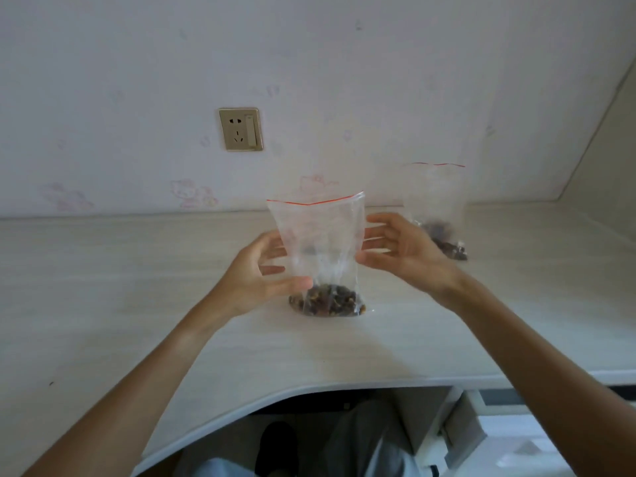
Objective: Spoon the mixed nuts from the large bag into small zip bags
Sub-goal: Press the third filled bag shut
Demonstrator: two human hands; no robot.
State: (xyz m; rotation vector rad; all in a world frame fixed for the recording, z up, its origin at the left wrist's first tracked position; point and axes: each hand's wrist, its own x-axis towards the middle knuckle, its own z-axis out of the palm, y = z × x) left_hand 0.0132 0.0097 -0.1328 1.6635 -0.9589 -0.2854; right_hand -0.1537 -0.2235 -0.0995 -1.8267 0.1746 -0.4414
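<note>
A small clear zip bag (320, 232) with a red strip along its top stands upright on the pale desk (137, 287). A layer of mixed nuts (327, 301) fills its bottom. My left hand (254, 273) is at the bag's left side, thumb touching its front just above the nuts, fingers relaxed at its edge. My right hand (402, 251) is at the right side, fingers spread and straight, thumb at the bag's edge. A second small zip bag (435, 201), also holding nuts, stands behind my right hand. No large bag or spoon is in view.
A wall socket (241, 129) sits on the wall behind the desk. The desk's front edge (309, 387) curves inward near my body. A white drawer unit (464, 428) stands under the desk on the right. A slanted side panel (599, 160) closes off the far right.
</note>
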